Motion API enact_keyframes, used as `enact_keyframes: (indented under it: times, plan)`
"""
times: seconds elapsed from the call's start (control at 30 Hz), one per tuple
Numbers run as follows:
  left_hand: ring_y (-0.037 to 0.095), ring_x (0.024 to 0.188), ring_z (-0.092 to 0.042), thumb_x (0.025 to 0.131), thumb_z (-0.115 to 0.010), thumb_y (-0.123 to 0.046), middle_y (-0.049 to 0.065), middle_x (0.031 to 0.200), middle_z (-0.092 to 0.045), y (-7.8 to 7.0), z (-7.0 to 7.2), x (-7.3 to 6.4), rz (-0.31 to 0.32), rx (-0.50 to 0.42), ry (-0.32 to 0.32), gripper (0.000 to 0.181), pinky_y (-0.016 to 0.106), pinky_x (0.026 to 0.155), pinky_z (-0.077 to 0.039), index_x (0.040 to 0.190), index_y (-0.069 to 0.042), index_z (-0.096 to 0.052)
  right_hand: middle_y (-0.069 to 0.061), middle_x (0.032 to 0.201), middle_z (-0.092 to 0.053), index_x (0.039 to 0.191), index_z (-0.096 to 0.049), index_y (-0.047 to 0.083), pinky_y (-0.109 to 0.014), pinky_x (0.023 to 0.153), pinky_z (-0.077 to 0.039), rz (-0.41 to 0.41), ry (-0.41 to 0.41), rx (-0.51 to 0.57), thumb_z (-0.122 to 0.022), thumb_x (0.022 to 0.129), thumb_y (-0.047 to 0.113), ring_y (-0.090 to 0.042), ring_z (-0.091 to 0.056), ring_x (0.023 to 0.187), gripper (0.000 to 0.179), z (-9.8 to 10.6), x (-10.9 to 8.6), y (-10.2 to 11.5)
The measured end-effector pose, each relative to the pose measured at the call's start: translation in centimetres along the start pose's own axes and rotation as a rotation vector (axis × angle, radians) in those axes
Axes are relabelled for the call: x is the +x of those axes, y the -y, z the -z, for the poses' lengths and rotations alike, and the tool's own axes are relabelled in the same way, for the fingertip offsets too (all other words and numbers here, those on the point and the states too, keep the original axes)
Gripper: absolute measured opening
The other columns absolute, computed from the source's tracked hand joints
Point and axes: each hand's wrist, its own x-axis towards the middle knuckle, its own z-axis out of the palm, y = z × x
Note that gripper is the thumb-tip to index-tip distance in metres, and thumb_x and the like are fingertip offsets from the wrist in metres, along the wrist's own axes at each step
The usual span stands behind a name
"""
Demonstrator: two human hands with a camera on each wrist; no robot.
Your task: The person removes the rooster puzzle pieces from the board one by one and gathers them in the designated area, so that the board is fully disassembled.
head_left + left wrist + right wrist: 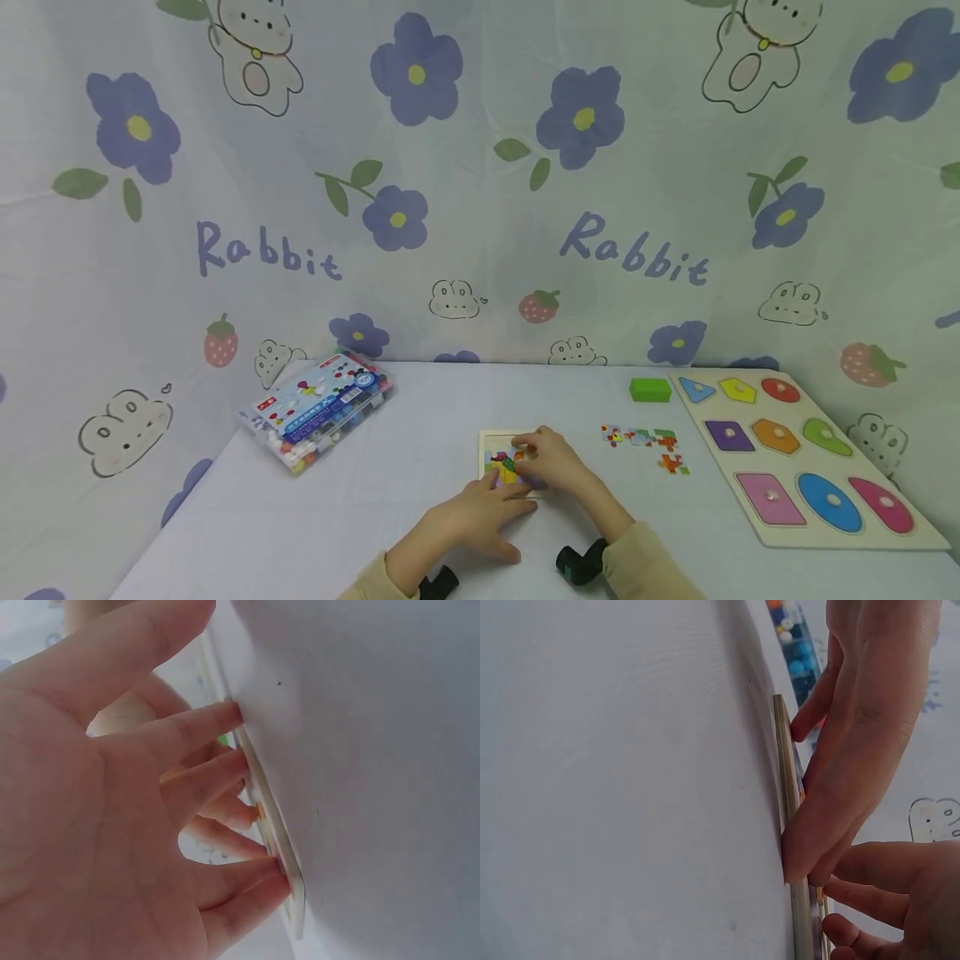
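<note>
A small jigsaw puzzle tray [486, 440] with a pale wooden border lies on the table, part of its colourful picture showing between the hands. My left hand [483, 518] spreads over its near left side, and in the left wrist view several fingertips [234, 714] rest along the tray's edge [262, 780]. Across the tray's right side reaches my right hand [555, 460], fingers bent down onto the picture close to an orange patch [519, 456]. In the right wrist view, its fingertips [799, 859] touch the tray's edge [786, 761]. Both hands hide much of the picture.
Loose jigsaw pieces [639, 437] lie right of the tray, with a green block [649, 390] behind them. A knobbed shape board [750, 479] stands far right. At back left sits a clear case of beads [322, 408]. Black devices [581, 564] are at both wrists.
</note>
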Motion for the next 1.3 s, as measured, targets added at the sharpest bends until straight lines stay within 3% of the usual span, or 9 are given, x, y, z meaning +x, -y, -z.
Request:
enact_keyframes:
  times: [0.4, 0.73, 0.97, 1.3]
  plan:
    - [0.044, 0.128, -0.034, 0.077, -0.068, -0.048, -0.007, 0.143, -0.04, 0.3, 0.1, 0.3, -0.001, -0.007, 0.007, 0.061, 0.056, 0.093, -0.04, 0.132, -0.03, -0.05, -0.005, 0.088, -0.051, 0.1, -0.065, 0.012, -0.03, 0.061, -0.038, 0.002, -0.066, 0.03, -0.071, 0.077, 0.009, -0.017, -0.046, 0.076, 0.024, -0.3, 0.2, 0.1]
    - [0.045, 0.128, -0.034, 0.078, -0.068, -0.049, -0.007, 0.144, -0.039, 0.5, -0.1, 0.4, -0.005, -0.002, 0.012, 0.06, 0.054, 0.094, -0.039, 0.133, -0.031, -0.049, -0.003, 0.084, -0.063, 0.1, -0.06, 0.005, -0.026, 0.061, -0.047, 0.042, -0.086, 0.246, -0.064, 0.081, 0.001, -0.013, -0.055, 0.074, 0.02, 0.2, 0.1, 0.0]
    - [0.044, 0.128, -0.034, 0.077, -0.068, -0.048, -0.009, 0.144, -0.037, 0.5, -0.1, 0.5, 0.002, -0.003, 0.019, 0.06, 0.054, 0.095, -0.038, 0.132, -0.032, -0.05, -0.005, 0.086, -0.065, 0.104, -0.06, 0.003, -0.028, 0.067, -0.046, -0.005, -0.116, 0.394, -0.065, 0.082, 0.003, -0.015, -0.058, 0.078, 0.022, 1.3, -0.1, -0.6]
    - [0.044, 0.129, -0.032, 0.077, -0.068, -0.049, -0.009, 0.144, -0.038, 0.6, -0.4, 0.7, 0.016, -0.016, 0.028, 0.06, 0.054, 0.096, -0.037, 0.132, -0.033, -0.049, -0.006, 0.084, -0.065, 0.105, -0.06, 0.001, -0.028, 0.066, -0.045, -0.063, -0.166, 0.425, -0.067, 0.081, 0.004, -0.013, -0.059, 0.077, 0.025, 2.9, -0.9, -1.6]
